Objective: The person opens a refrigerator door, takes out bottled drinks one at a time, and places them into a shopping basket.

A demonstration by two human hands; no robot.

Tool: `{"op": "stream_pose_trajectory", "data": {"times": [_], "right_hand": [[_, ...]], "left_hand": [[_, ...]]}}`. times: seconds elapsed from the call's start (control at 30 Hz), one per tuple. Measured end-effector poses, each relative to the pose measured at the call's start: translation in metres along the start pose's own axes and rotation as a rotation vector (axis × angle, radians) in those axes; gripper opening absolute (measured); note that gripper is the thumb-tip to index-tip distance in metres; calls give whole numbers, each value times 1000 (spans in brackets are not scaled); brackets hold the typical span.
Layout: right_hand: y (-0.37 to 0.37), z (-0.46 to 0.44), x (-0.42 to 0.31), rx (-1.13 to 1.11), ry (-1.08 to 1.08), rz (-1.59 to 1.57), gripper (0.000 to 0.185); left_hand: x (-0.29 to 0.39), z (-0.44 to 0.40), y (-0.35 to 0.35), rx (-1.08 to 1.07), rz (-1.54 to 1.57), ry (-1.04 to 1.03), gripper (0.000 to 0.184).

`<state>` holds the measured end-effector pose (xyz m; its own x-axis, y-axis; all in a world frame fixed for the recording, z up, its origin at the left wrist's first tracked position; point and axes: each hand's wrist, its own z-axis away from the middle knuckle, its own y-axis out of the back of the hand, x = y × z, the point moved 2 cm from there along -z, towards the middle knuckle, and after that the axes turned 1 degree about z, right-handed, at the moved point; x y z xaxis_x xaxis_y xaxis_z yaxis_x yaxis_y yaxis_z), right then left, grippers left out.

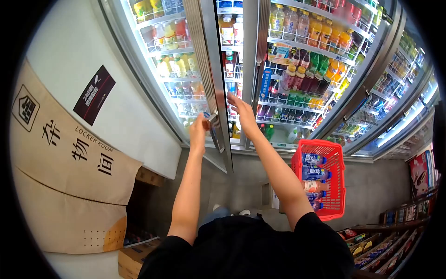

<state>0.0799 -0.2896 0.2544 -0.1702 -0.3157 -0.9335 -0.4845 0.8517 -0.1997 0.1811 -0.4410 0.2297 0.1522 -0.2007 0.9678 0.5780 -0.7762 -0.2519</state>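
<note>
A glass cooler door (218, 83) with a metal frame stands partly open in front of me. My left hand (199, 132) is closed around its handle (213, 118). My right hand (242, 114) is raised on the other side of the door's edge, fingers stretched out and holding nothing that I can see. Whether its fingertips touch the door edge cannot be made out. Behind them, bottles (227, 30) stand on the shelves in the door gap. Beside my right forearm is a red basket (343, 186) holding several bottles with blue labels (316, 173) and one pinkish bottle (312, 186).
More cooler doors (367, 93) run off to the right, with drinks (325, 32) on shelves behind glass. A beige curtain (69, 186) hangs at the left. Cardboard boxes (134, 258) sit low at the left, and a snack rack (385, 251) stands at lower right.
</note>
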Motion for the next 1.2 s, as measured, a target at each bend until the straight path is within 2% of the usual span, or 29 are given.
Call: {"op": "stream_pose_trajectory", "data": {"times": [0.07, 0.1, 0.13, 0.17, 0.2, 0.23, 0.33, 0.37, 0.4, 0.43, 0.53, 0.7, 0.77, 0.83, 0.87, 0.9, 0.97, 1.03, 1.2], "right_hand": [[-15, 3, 6, -57, 11, 6, 50], [-23, 8, 9, -57, -83, -54, 51], [-31, 14, 10, -58, -179, -113, 53], [-38, 22, 6, -58, -174, -108, 53], [-51, 32, -2, -48, -211, -58, 54], [-60, 39, -7, -33, -255, -12, 55], [-78, 52, 7, -83, -185, -36, 50], [-77, 56, 18, -128, -147, -61, 47], [-103, 76, -17, -93, -227, 40, 39], [-115, 84, -19, -119, -233, 69, 36], [-143, 103, -23, -206, -208, 229, 36], [-182, 116, 2, -384, -251, 58, 34], [-190, 118, -18, -383, -281, 291, 36], [-194, 103, 1, -289, -342, -11, 42], [-192, 99, 11, -294, -357, 9, 47], [-184, 85, 27, -203, -319, -9, 47], [-183, 78, 35, -185, -315, -36, 45], [-188, 61, 33, -143, -376, -97, 44], [-193, 21, 40, -138, -360, -112, 43]], "left_hand": [[24, 9, 25, 88, -39, -268, 34], [40, 17, 29, 84, -37, -274, 34], [60, 28, 30, -9, 41, -307, 33], [81, 41, 29, -102, 120, -340, 33], [104, 63, 18, -296, 105, -342, 33], [113, 74, 15, -369, 84, -301, 32], [126, 90, 0, -463, 139, -267, 26], [127, 86, -5, -456, 146, -276, 24], [130, 85, -2, -454, 161, -288, 22], [131, 82, 3, -423, 171, -284, 22], [128, 74, 15, -366, 98, -293, 22], [133, 60, 50, -219, 140, -239, 23], [131, 54, 62, -217, 166, -220, 23], [125, 35, 88, -133, 149, -186, 24], [122, 34, 90, -127, 151, -191, 24], [114, 20, 103, -55, 156, -149, 24], [111, 13, 111, -19, 161, -123, 24], [108, -1, 109, -36, 192, -138, 24], [99, -39, 89, 3, 256, -76, 19]]}}
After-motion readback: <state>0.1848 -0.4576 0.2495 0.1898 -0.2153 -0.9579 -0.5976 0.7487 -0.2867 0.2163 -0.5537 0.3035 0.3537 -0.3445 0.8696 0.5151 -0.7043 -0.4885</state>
